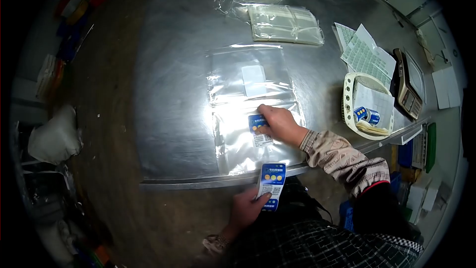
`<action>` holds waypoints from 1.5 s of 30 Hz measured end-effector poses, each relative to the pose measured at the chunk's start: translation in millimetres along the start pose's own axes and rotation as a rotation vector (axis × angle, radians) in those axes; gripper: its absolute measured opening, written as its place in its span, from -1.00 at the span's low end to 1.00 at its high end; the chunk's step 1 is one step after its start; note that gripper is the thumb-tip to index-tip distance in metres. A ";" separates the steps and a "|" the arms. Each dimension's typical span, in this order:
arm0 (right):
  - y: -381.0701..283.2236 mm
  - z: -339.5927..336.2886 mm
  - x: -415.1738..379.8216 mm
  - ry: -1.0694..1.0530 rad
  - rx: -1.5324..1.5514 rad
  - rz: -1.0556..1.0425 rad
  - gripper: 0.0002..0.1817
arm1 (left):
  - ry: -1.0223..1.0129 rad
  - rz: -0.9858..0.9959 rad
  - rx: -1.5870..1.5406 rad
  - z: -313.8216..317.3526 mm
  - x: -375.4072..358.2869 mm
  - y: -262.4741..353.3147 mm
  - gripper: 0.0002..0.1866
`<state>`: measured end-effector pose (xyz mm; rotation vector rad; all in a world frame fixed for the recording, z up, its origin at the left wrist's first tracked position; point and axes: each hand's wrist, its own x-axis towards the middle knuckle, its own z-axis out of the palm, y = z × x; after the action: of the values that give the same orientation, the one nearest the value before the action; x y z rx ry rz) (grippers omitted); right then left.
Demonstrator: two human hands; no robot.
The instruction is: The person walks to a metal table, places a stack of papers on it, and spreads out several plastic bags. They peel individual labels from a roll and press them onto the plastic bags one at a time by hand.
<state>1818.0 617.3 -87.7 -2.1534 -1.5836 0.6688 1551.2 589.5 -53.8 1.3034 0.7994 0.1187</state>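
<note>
My right hand [283, 125] has its fingers closed at a blue-and-white printed label [263, 140], which lies over a clear plastic bag [228, 144] near the front of the metal table. Part of that label is hidden under the fingers. Below the table edge, my left hand [245, 207] grips a strip of matching labels [272, 176], thumb on top of its lower part. Farther back, another clear plastic bag [223, 64] carries a pale rectangular patch [254, 80].
A tied stack of clear bags [285, 25] lies at the back of the metal table [171, 94]. At right are a white plastic basket [348, 106] with label rolls [372, 116], green-printed sheets [367, 54] and a scale [409, 89].
</note>
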 end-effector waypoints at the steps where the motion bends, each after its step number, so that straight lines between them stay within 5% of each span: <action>1: -2.8 -3.2 -3.6 0.079 -0.082 -0.039 -0.45 | 0.000 0.002 0.004 2.1 -1.6 1.1 -0.81; 3: -6.6 -11.8 -9.7 0.250 -0.250 -0.110 -0.45 | 0.007 0.123 0.127 -4.7 3.7 -11.7 -0.83; 6: -0.6 -5.1 -45.8 -0.029 -0.218 -0.379 -0.47 | -0.062 0.262 0.188 -20.1 14.1 -7.9 -0.82; 7: 3.5 7.8 -56.2 -0.002 -0.205 -0.409 -0.62 | -0.115 0.293 0.191 -22.5 14.5 -1.7 -0.81; 10: 14.9 14.3 -51.6 -0.058 -0.034 -0.275 -0.80 | -0.388 0.311 0.178 -5.8 21.7 16.3 -0.85; 14: 35.2 10.9 -32.8 -0.212 0.374 -0.211 -0.89 | -0.001 0.493 0.425 -12.7 62.0 6.3 -0.79; 16: 17.8 -45.1 5.0 0.047 0.277 0.140 -0.89 | 0.071 0.381 0.413 -13.1 72.2 -7.7 -0.79; 17: 32.9 -83.7 42.6 0.459 0.407 -0.007 -0.87 | 0.097 0.330 0.383 -11.7 71.5 -20.5 -0.78; 20: 2.6 -128.0 32.4 0.209 0.403 -0.090 -0.76 | 0.065 0.189 0.220 -15.5 66.9 -10.4 -0.79; 22: -2.9 -57.9 -15.3 -0.082 0.305 -0.167 -0.73 | 0.037 0.165 0.226 -19.6 70.2 -25.9 -0.80; 26: -20.5 -32.5 -45.1 -0.362 0.504 0.059 -0.69 | 0.114 0.313 0.306 -15.9 62.2 -2.5 -0.83; 27: -24.2 -35.2 -48.0 -0.388 0.567 0.127 -0.68 | 0.225 0.442 0.257 -9.0 65.3 -1.6 -0.82; 30: -35.6 -33.6 -63.4 -0.254 0.517 -0.102 -0.67 | 0.053 0.297 0.182 -12.5 68.7 14.6 -0.80; 31: -41.3 -37.6 -68.0 -0.275 0.493 -0.037 -0.69 | 0.029 0.224 0.039 -12.7 70.1 3.1 -0.77; 34: -41.8 -32.8 -74.7 -0.173 0.423 -0.120 -0.69 | 0.327 0.613 0.275 -3.1 70.9 16.0 -0.80; 37: -48.8 -32.6 -79.8 -0.180 0.436 -0.105 -0.74 | 0.154 0.452 0.148 -13.5 63.3 23.3 -0.79; 41: -46.8 -25.0 -81.5 -0.047 0.409 -0.248 -0.78 | 0.075 -0.015 -0.093 -12.6 40.4 -3.9 -0.81; 45: -33.5 -65.7 -29.7 0.006 0.645 -0.006 -0.81 | 0.042 -0.194 -0.144 0.0 2.6 -9.7 -0.81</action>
<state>1822.8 597.0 -11.0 -1.6630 -1.1514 1.0038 1549.7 587.9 -63.6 1.0855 0.9323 0.0477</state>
